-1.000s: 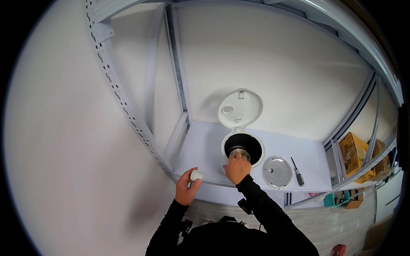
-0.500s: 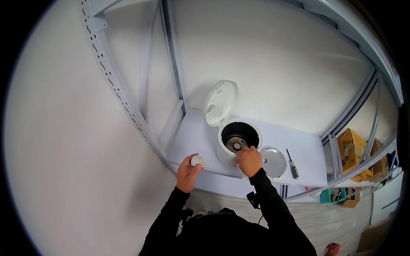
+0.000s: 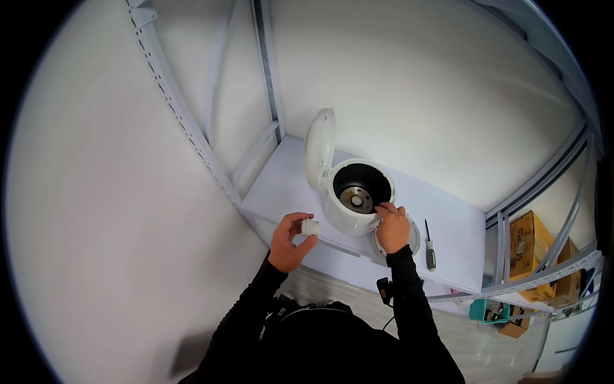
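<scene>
A white rice cooker (image 3: 350, 221) stands on the shelf with its lid (image 3: 319, 148) raised at the left. Its inner pot is out, so the dark inside and the round metal heating plate (image 3: 356, 200) show. My right hand (image 3: 393, 229) is closed over the cooker's right front rim, fingertips just inside the edge. In front of the cooker's left side, my left hand (image 3: 291, 243) holds a small white ribbed plastic cap (image 3: 310, 227) between thumb and fingers. A round metal inner lid (image 3: 414, 238) lies on the shelf, partly hidden behind my right hand.
A screwdriver (image 3: 430, 251) with a grey handle lies right of the inner lid. Metal posts and a perforated rail (image 3: 185, 125) frame the pale shelf (image 3: 281, 185). Beyond its right end are cardboard boxes (image 3: 529, 246) and a teal basket (image 3: 484, 311).
The cooker has turned, and its lid now shows nearly edge-on. My right hand has shifted right along the rim. My left hand has tilted the cap and come nearer the cooker.
</scene>
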Demonstrator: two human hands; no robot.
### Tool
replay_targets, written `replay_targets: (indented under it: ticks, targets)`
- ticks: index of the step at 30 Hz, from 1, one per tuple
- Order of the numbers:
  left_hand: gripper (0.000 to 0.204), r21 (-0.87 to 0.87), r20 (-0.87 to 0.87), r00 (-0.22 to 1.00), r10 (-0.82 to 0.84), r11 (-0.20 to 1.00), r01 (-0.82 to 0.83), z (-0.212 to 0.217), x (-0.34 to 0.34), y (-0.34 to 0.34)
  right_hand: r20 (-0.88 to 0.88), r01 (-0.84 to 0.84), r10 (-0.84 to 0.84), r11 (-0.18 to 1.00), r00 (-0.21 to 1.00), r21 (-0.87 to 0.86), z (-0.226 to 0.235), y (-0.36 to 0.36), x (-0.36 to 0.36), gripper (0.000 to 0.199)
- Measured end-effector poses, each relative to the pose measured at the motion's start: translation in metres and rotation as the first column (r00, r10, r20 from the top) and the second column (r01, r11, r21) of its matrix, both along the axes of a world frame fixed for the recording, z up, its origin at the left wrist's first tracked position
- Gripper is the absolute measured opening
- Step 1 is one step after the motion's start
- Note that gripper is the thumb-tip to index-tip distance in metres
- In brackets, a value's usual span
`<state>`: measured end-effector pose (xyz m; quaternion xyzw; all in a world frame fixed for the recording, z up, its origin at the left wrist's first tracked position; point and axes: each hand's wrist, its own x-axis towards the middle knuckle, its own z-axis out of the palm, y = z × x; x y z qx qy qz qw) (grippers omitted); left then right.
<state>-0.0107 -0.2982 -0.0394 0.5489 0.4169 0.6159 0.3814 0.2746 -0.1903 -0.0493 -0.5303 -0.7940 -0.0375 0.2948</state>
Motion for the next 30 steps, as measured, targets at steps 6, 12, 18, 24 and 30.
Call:
replay_targets:
  ticks: [6, 12, 18, 24, 30]
  targets:
    - [0.051, 0.018, 0.009, 0.996, 0.093, 0.995, -0.093, -0.004, -0.007, 0.006, -0.070, 0.018, -0.019, 1.000, 0.997, -0.010, 0.001, -0.005, -0.009, 0.048]
    - [0.052, 0.008, 0.109, 0.983, 0.148, 0.989, -0.150, 0.002, -0.024, 0.029, -0.162, -0.035, 0.032, 0.999, 0.986, -0.020, 0.023, -0.010, -0.033, 0.039]
    - [0.054, 0.038, 0.117, 0.993, -0.005, 0.999, 0.001, 0.011, -0.046, 0.065, -0.469, -0.331, 0.322, 0.941, 0.823, 0.066, 0.046, -0.008, -0.076, 0.028]
    - [0.057, 0.020, 0.231, 0.963, -0.138, 0.990, 0.137, 0.017, -0.061, 0.100, -0.533, -0.316, 0.323, 0.943, 0.782, 0.106, 0.066, -0.008, -0.122, 0.028]
    - [0.060, 0.029, 0.187, 0.954, -0.235, 0.972, 0.233, 0.011, -0.073, 0.130, -0.548, -0.288, 0.257, 0.957, 0.796, 0.031, 0.064, -0.002, -0.146, 0.040]
